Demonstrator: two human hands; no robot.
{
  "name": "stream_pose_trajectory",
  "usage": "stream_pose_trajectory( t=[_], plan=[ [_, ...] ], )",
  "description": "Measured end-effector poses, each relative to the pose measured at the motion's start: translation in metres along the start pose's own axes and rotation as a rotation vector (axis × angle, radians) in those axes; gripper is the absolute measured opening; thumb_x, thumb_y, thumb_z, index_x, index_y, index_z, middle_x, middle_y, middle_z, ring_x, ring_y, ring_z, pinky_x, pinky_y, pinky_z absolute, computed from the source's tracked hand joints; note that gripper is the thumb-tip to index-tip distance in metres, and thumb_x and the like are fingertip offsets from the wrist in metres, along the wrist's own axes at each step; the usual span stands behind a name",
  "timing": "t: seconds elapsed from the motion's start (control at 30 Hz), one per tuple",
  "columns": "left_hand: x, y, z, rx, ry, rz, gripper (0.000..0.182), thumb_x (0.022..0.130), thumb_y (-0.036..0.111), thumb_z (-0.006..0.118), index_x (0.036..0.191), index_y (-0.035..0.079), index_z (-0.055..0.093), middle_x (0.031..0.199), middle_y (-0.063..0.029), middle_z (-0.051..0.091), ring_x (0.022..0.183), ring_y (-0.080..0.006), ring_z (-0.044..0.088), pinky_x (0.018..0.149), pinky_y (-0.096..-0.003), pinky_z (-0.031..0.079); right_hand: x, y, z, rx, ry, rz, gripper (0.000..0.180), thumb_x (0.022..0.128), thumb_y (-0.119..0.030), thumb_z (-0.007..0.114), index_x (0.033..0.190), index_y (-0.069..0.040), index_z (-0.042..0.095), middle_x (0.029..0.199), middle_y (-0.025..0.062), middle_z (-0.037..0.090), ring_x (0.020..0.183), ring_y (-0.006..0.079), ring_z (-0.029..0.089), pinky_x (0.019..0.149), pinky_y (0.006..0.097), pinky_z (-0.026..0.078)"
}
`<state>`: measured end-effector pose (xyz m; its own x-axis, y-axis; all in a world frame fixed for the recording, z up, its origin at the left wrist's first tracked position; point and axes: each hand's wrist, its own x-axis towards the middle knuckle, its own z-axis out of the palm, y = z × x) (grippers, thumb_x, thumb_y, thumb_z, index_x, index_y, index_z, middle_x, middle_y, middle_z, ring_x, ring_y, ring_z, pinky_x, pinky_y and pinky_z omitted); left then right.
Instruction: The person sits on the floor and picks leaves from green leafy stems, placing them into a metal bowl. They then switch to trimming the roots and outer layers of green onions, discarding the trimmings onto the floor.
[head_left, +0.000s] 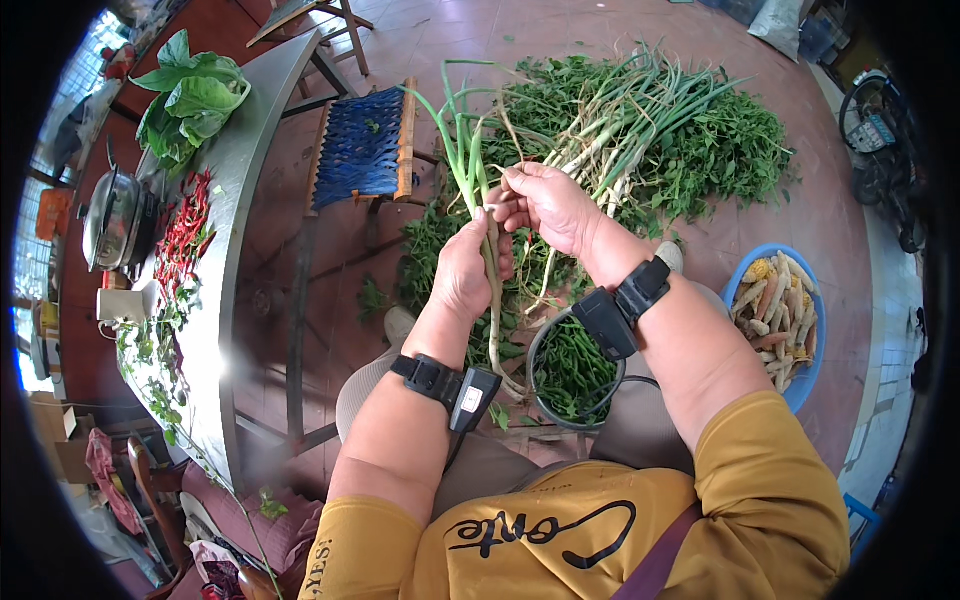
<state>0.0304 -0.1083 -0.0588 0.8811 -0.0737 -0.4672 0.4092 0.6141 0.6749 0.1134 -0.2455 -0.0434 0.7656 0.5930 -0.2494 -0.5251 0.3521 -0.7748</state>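
Note:
My left hand (472, 266) is closed around the pale stem of a green onion (495, 315), whose leaves point up and whose root end hangs down. Beside it, my right hand (544, 199) pinches a thin, dry-looking strand (514, 127) between thumb and fingers, close to the same stem. Beyond my hands a bunch of green onions (622, 127) lies on a heap of leafy green plants (727, 150) on the floor. A round container of green chili peppers (574, 367) stands near my knees, partly hidden by the right wrist device.
At right, a blue basin (821, 330) holds corn cobs and long tubers. At left, a metal-topped table (251, 150) bears leafy greens (191, 101), red chilies (182, 232) and a lidded pot (112, 217). A stool with a blue woven seat (360, 146) stands beside it.

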Motion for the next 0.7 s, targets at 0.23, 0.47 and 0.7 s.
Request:
stream_pose_trajectory(
  t=[0.23, 0.47, 0.7],
  plan=[
    [0.003, 0.006, -0.007, 0.103, -0.035, 0.037, 0.031, 0.098, 0.033, 0.038, 0.085, 0.008, 0.050, 0.079, -0.0099, 0.062, 0.059, -0.0202, 0.055, 0.053, -0.0297, 0.040, -0.015, 0.009, 0.027, -0.589, -0.078, -0.019, 0.026, 0.096, -0.022, 0.049, 0.086, 0.000, 0.055, 0.067, 0.0057, 0.058, 0.054, 0.0156, 0.057, 0.051, 0.0299, 0.051],
    [-0.009, 0.006, 0.010, 0.166, 0.028, 0.117, 0.016, 0.097, 0.024, 0.048, 0.091, 0.009, 0.051, 0.069, -0.0012, 0.051, 0.052, -0.0088, 0.041, 0.045, -0.0230, 0.033, -0.005, 0.006, 0.025, -0.087, 0.185, -0.048, 0.027, 0.097, -0.030, 0.046, 0.088, -0.005, 0.052, 0.066, -0.0003, 0.045, 0.050, 0.0093, 0.040, 0.040, 0.0256, 0.035],
    [-0.010, 0.005, 0.022, 0.345, 0.104, 0.164, 0.020, 0.098, 0.019, 0.047, 0.088, 0.005, 0.057, 0.065, 0.0044, 0.048, 0.048, -0.0026, 0.033, 0.041, -0.0180, 0.026, 0.012, 0.016, 0.011, 0.144, 0.274, 0.030, 0.026, 0.097, -0.032, 0.043, 0.083, -0.011, 0.048, 0.061, -0.0030, 0.038, 0.045, 0.0092, 0.031, 0.038, 0.0258, 0.025]
  ],
)
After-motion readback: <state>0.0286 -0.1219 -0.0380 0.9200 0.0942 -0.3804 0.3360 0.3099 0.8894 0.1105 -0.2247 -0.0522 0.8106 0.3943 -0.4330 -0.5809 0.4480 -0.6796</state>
